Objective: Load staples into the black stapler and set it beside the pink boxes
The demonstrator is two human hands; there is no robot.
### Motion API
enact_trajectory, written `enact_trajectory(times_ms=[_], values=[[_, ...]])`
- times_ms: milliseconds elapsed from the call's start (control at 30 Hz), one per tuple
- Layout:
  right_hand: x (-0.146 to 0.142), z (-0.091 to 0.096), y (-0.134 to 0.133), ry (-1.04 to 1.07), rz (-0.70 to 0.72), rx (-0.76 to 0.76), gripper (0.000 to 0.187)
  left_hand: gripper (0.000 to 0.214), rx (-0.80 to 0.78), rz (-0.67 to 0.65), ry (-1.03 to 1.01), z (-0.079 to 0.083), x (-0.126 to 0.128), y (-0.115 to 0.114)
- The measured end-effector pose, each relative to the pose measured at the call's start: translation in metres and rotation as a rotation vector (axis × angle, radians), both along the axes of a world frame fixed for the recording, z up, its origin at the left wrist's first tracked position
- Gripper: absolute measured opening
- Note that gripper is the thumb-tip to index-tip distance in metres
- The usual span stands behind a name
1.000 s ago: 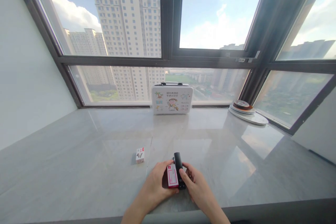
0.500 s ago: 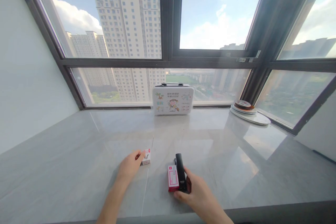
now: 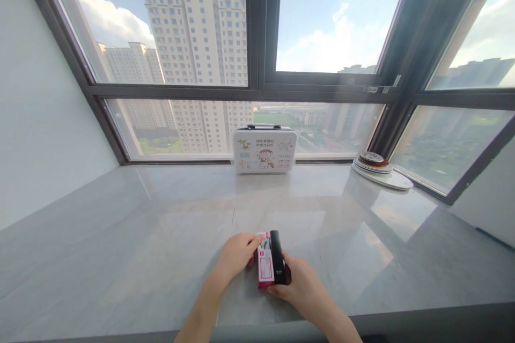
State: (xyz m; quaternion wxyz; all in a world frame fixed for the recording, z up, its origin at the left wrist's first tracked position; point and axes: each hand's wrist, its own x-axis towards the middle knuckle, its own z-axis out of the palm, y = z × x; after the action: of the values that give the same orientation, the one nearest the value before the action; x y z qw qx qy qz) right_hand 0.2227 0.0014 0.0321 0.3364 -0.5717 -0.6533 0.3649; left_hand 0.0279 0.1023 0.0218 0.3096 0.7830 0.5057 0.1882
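Note:
A black stapler (image 3: 277, 257) lies lengthwise on the grey marble-look sill, close to its front edge. Against its left side sits a red and white box (image 3: 266, 269). Just beyond that box is a small white box with a dark staple-like picture (image 3: 264, 243), also beside the stapler. My left hand (image 3: 240, 251) is closed on the small white box, fingertips over its left side. My right hand (image 3: 296, 278) grips the stapler from the right, its thumb reaching the near end of the red and white box.
A white carry case (image 3: 264, 151) with cartoon prints stands against the window at the back. To the right, a stack of plates (image 3: 374, 163) rests in the corner. Window frames border the sill (image 3: 161, 225), and a wall rises at the left.
My left hand has carried the small white box rightward, up against the stapler and the red and white box. My right hand has stayed at the stapler.

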Motion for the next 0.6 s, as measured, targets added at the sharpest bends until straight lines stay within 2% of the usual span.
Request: enact_trajectory(times_ms=[100, 167, 367, 500, 600], values=[[0.017, 0.001, 0.003, 0.019, 0.01, -0.031, 0.05, 0.074, -0.012, -0.056, 0.02, 0.001, 0.015, 0.004], [0.037, 0.002, 0.004, 0.05, 0.008, -0.041, 0.046, 0.074, -0.008, -0.088, 0.031, 0.0, 0.035, 0.006], [0.114, 0.008, 0.009, 0.128, -0.094, -0.079, 0.033, 0.064, -0.013, -0.164, 0.088, -0.006, 0.121, 0.013], [0.161, 0.008, 0.012, 0.162, -0.108, -0.099, 0.04, 0.039, -0.046, -0.181, 0.131, -0.008, 0.18, 0.017], [0.19, 0.006, 0.013, 0.134, -0.112, -0.118, 0.047, 0.031, -0.053, -0.177, 0.143, -0.008, 0.216, 0.016]])
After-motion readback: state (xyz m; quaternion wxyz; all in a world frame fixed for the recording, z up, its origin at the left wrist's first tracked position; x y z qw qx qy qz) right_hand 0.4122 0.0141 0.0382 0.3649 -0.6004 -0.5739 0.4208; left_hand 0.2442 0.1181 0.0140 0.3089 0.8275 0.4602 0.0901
